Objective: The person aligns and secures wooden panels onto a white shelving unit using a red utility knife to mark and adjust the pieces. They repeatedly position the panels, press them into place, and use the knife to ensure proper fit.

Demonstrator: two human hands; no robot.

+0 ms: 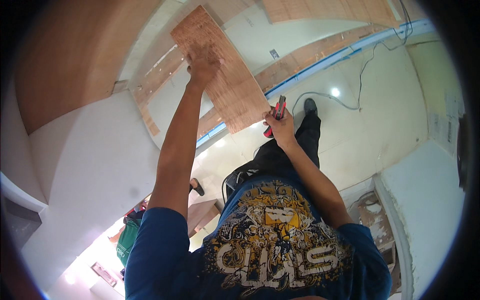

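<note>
A rectangular plywood board point(235, 92) lies at a slant over the pale work surface ahead of me. My left hand point(202, 65) rests on the board's far half, its fingers stretched out over the wood grain. By the near right corner of the board, my right hand point(281, 127) is closed around a red and black utility knife point(278, 111). The knife's front end points away from me. Its grip is partly hidden by my fingers, and I cannot tell whether the blade is out.
Blue-edged trim point(320, 72) runs along the work surface. A grey cable point(360, 90) curls over the tiled floor point(385, 110) at the right. Another wooden panel point(325, 10) lies at the far side. Behind on the left are someone's sandalled foot point(198, 187) and a green cloth item point(128, 240).
</note>
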